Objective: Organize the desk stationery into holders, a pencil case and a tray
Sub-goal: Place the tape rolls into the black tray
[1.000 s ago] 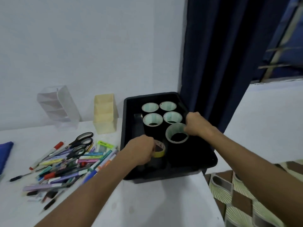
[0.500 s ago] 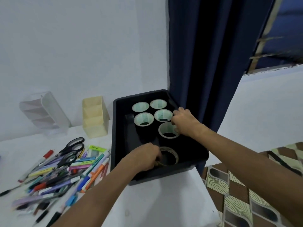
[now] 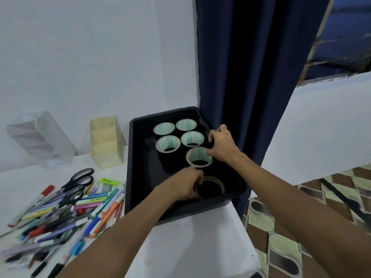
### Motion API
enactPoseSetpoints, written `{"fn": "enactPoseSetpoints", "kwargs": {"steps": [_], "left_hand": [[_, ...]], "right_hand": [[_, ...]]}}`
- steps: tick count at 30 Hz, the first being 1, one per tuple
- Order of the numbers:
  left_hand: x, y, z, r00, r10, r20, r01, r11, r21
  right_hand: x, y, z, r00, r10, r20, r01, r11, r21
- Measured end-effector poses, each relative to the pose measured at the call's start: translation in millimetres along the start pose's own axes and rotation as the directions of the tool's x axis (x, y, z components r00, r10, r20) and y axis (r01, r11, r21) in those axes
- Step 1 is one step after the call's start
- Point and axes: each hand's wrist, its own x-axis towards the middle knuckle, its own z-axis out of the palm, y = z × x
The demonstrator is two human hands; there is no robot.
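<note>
A black tray stands at the desk's right end and holds several black tape rolls with pale cores. My right hand grips the nearest of these black rolls at its right rim. My left hand holds a clear yellowish tape roll lying flat in the tray's near right corner. A heap of pens, markers and highlighters covers the desk at left, with black scissors on top.
A cream three-part holder and a clear plastic holder stand against the white wall. A dark blue curtain hangs right behind the tray. The desk's right edge drops to a patterned floor.
My left hand lowered the clear tape roll from a tilted hold to flat on the tray floor. My right hand stayed on the black roll. The view shifted to the right.
</note>
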Motion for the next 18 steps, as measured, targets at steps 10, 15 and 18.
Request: {"fn": "enactPoseSetpoints", "kwargs": {"steps": [10, 15, 18], "left_hand": [[-0.2, -4.6, 1.5, 0.997, -0.07, 0.045, 0.069, 0.997, 0.032], [-5.6, -13.5, -3.4, 0.986, -0.165, 0.035, 0.164, 0.986, 0.023], [-19.8, -22.6, -12.6, 0.938, -0.28, -0.202, 0.302, 0.949, 0.086]], "right_hand": [[3.1, 1.7, 2.4, 0.999, 0.017, -0.028, -0.016, 0.999, 0.039], [2.5, 2.8, 2.9, 0.999, -0.005, -0.054, 0.008, 0.999, 0.046], [0.7, 3.2, 2.2, 0.998, 0.005, -0.067, 0.003, 0.993, 0.117]]}}
